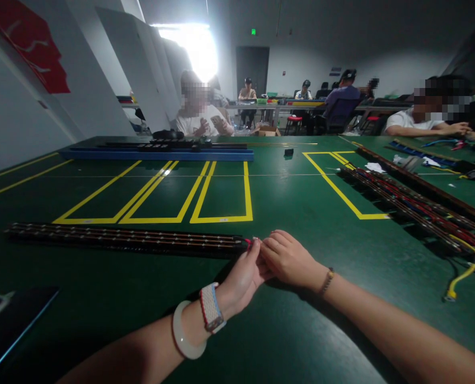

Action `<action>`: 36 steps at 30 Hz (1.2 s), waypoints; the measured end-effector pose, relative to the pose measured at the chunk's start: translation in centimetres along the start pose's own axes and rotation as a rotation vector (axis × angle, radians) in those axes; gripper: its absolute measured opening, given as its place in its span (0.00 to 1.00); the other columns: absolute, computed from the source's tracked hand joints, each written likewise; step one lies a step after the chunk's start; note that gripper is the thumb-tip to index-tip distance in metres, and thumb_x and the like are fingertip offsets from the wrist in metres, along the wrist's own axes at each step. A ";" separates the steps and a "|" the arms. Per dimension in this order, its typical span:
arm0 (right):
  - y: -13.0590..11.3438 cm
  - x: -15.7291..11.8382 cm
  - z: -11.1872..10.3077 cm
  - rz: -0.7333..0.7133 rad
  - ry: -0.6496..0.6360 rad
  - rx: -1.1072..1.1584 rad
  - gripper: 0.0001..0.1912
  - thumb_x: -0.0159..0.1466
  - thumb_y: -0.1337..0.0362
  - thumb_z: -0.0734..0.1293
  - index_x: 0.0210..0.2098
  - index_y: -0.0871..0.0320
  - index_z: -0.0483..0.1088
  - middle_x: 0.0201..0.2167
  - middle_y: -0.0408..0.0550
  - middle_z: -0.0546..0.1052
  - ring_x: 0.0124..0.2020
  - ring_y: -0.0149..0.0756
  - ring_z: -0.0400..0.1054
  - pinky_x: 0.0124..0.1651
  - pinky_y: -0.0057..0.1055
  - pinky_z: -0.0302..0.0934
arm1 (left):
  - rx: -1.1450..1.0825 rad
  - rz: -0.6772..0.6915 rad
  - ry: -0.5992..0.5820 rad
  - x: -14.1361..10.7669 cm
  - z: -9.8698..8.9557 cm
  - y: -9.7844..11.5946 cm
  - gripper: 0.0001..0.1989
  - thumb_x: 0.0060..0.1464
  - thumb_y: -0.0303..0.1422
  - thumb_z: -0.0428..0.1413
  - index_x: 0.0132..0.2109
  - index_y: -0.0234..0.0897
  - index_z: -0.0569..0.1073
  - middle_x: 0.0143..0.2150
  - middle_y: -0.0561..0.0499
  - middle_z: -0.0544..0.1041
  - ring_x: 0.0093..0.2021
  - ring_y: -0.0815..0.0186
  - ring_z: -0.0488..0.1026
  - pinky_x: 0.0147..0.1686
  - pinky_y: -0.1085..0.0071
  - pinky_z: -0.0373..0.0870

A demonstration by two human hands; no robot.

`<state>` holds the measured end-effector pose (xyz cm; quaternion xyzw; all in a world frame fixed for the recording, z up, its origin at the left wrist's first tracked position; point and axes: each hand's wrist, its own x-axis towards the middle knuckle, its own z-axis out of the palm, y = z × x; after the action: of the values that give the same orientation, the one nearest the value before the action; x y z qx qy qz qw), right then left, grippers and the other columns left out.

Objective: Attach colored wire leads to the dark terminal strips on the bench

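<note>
A long dark bar (125, 237) with rows of small light spots lies across the green table, its right end beside my hands. At that end a short red piece (248, 243) shows against the fingertips of my left hand (247, 272). The thumb and fingers of this hand are pinched together on it. My right hand (287, 258) touches the left one, its fingers curled and closed; whatever lies between them is hidden. A watch with a woven band (211, 306) and a pale bangle (184, 329) are on my left wrist.
A blue tray (173, 155) with dark parts lies at the table's far side. Yellow tape (221, 219) marks the green table (285, 197). Wired bars (413, 205) lie at right, a dark panel (17, 325) at near left. People sit beyond the table.
</note>
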<state>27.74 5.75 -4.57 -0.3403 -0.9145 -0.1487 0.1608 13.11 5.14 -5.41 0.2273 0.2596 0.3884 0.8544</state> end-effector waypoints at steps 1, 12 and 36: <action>-0.1 0.0 0.0 0.021 0.020 0.031 0.12 0.66 0.67 0.56 0.41 0.66 0.68 0.32 0.53 0.69 0.36 0.37 0.59 0.46 0.38 0.56 | -0.012 0.008 -0.011 0.0 -0.1 0.0 0.10 0.61 0.38 0.48 0.41 0.33 0.62 0.43 0.43 0.72 0.45 0.62 0.71 0.48 0.60 0.66; 1.2 -0.3 0.5 0.489 0.322 0.858 0.08 0.61 0.66 0.63 0.40 0.60 0.61 0.38 0.48 0.67 0.41 0.33 0.63 0.45 0.32 0.59 | 0.013 -0.008 -0.064 -0.3 -0.2 0.1 0.10 0.58 0.29 0.50 0.46 0.28 0.63 0.45 0.38 0.72 0.46 0.61 0.71 0.53 0.59 0.63; 1.6 -0.3 0.5 0.731 0.226 1.082 0.16 0.62 0.54 0.63 0.28 0.62 0.63 0.26 0.44 0.65 0.29 0.28 0.58 0.33 0.25 0.54 | 0.056 -0.007 -0.045 -0.3 -0.2 0.1 0.07 0.57 0.27 0.49 0.43 0.29 0.62 0.40 0.39 0.73 0.43 0.60 0.72 0.50 0.59 0.64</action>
<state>28.93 6.90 -4.88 -0.4824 -0.6633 0.3609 0.4439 12.76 5.01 -5.46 0.2589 0.2520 0.3726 0.8548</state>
